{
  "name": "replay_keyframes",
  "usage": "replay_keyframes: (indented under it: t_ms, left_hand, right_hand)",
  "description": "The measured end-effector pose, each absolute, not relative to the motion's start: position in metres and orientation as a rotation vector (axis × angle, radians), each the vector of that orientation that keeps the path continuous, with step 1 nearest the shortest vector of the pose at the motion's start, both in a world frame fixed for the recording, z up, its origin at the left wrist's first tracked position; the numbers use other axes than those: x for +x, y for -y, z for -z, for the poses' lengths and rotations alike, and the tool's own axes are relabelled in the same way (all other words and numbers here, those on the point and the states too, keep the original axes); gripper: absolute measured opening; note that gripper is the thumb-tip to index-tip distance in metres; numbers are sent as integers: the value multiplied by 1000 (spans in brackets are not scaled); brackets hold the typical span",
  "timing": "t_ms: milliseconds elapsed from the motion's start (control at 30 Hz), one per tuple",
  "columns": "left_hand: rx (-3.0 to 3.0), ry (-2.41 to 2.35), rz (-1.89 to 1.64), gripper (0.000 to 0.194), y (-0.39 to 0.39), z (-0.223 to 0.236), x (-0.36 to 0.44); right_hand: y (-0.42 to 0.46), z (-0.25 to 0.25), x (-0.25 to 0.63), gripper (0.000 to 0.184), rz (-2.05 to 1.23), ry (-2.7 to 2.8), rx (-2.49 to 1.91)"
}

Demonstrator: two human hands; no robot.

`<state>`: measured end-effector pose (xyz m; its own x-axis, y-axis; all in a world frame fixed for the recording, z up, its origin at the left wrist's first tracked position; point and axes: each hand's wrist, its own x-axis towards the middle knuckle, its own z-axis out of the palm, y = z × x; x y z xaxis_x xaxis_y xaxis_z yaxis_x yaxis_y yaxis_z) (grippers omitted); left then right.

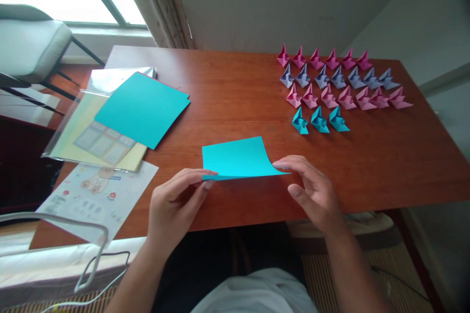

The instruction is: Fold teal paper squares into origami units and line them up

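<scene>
A turquoise sheet of paper is held just over the front part of the table, its near edge lifted and its right corner curling up. My left hand pinches the near left corner between thumb and fingers. At the right corner, my right hand has its fingertips against the paper's edge, with the thumb spread away below. To the upper right stand rows of folded paper figures: dark pink, lavender, light pink and three turquoise ones.
At the left, turquoise sheets lie on a clear plastic packet of yellow paper. A printed sheet with a bear drawing sits nearer. The wooden table has its front edge close to my body. A chair stands beyond the left side.
</scene>
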<state>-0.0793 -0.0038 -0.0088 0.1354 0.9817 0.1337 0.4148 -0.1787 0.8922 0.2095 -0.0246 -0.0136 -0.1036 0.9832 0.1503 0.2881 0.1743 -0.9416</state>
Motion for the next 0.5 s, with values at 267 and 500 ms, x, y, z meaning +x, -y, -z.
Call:
replay_keyframes:
  t_ms: [267,500]
  left_hand:
    - [1553,-1477,-1055,7,6,16,-76]
    - [1512,-1462,-1068,8,5,14,-74]
  right_hand:
    - [21,18,205,21,-977,1491,-1282]
    - [21,20,205,21,-962,1484,-1282]
